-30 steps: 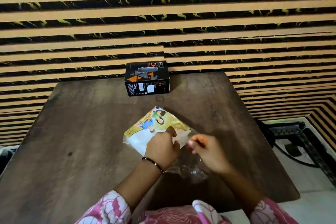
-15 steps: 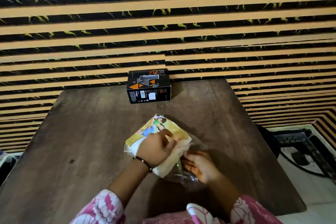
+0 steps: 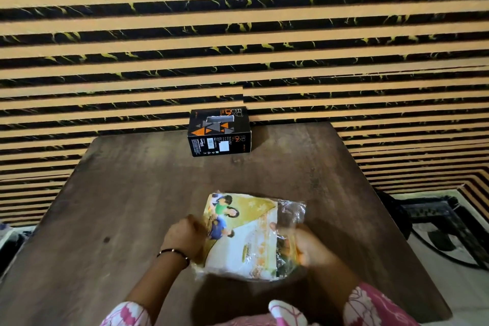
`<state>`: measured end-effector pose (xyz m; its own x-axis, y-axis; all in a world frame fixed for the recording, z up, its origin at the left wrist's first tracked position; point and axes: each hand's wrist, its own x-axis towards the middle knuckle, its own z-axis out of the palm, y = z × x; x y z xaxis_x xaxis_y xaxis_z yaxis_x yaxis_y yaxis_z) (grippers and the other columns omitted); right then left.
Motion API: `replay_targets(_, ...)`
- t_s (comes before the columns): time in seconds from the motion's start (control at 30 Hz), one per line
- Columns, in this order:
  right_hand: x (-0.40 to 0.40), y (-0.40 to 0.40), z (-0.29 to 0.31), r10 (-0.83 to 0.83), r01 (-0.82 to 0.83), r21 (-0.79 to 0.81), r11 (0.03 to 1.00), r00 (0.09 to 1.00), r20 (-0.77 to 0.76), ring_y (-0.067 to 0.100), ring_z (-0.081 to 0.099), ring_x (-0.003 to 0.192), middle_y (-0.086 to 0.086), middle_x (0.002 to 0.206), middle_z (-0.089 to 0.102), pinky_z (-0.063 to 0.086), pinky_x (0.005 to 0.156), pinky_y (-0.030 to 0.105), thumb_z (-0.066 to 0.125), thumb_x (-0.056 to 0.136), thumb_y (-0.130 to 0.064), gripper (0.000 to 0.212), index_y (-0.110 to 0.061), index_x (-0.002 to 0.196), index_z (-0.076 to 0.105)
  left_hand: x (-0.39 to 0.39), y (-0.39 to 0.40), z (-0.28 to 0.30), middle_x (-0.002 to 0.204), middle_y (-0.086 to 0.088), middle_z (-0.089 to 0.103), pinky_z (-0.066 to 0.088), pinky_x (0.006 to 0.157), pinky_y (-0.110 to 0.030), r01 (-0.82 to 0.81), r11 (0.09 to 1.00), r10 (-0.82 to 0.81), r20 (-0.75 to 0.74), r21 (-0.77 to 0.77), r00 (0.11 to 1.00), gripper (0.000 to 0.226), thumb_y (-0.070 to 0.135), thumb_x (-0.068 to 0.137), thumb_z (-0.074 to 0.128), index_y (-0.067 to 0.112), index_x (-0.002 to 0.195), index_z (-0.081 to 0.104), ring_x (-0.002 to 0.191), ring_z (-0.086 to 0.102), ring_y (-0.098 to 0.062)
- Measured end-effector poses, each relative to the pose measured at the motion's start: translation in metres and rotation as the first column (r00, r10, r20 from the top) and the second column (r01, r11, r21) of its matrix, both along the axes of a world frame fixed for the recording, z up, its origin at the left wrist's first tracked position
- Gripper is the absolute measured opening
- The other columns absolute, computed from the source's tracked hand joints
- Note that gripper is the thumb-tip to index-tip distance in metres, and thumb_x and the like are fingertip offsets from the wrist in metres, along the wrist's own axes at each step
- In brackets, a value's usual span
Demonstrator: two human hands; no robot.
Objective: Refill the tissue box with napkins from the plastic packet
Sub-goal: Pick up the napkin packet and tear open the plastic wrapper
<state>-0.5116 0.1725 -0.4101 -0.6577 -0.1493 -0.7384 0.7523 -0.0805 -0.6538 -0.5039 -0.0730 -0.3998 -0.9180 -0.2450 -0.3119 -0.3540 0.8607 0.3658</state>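
A plastic packet of napkins, printed with a yellow and white picture, is held tilted just above the near part of the table. My left hand grips its left edge. My right hand grips its clear crumpled right end. The black tissue box with orange triangles and a slot on top stands at the table's far edge, well beyond both hands.
The dark wooden table runs up to a striped tan and black wall. To the right, on the floor, lies a dark framed object with cables. Pink patterned sleeves show at the bottom edge.
Both hands have lifted and turned the packet so its printed face is toward me; my left hand moved to its left edge and my right hand to its clear right end.
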Motion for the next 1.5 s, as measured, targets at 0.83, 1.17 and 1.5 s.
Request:
replay_targets(0.83, 0.034, -0.051, 0.016, 0.593, -0.157, 0.717, 0.679, 0.692, -0.411, 0.018, 0.044, 0.130, 0.003, 0.142, 0.045, 0.028, 0.111, 0.027, 0.056, 0.089, -0.032, 0.061, -0.016, 0.142, 0.029, 0.023, 0.008, -0.030, 0.099, -0.022, 0.068, 0.038, 0.065, -0.029, -0.250, 0.950, 0.249, 0.031, 0.189, 0.968, 0.027, 0.027, 0.091, 0.050, 0.003, 0.081, 0.059, 0.095, 0.061, -0.038)
replay_targets(1.17, 0.007, -0.015, -0.009, 0.162, -0.181, -0.260, 0.949, 0.983, -0.090, 0.026, 0.072, 0.084, 0.011, 0.094, 0.075, 0.059, 0.067, 0.038, 0.067, 0.077, 0.000, 0.033, -0.002, 0.109, 0.061, 0.021, 0.006, -0.021, 0.095, -0.019, 0.070, 0.040, 0.067, -0.028, -0.255, 0.928, 0.258, 0.026, 0.272, 0.966, 0.016, 0.018, 0.087, 0.056, 0.012, 0.072, 0.059, 0.090, 0.062, -0.037)
replay_targets(1.5, 0.007, 0.016, -0.003, 0.103, -0.107, -0.090, 0.990, 0.993, -0.051, 0.033, 0.066, 0.097, 0.020, 0.102, 0.071, 0.053, 0.085, 0.046, 0.071, 0.075, -0.011, 0.034, -0.002, 0.107, 0.066, 0.025, -0.005, -0.012, 0.067, -0.007, 0.065, 0.050, 0.061, -0.032, -0.274, 0.848, 0.276, 0.064, 0.453, 0.959, 0.023, 0.035, 0.085, 0.063, 0.013, 0.077, 0.063, 0.064, 0.061, -0.027)
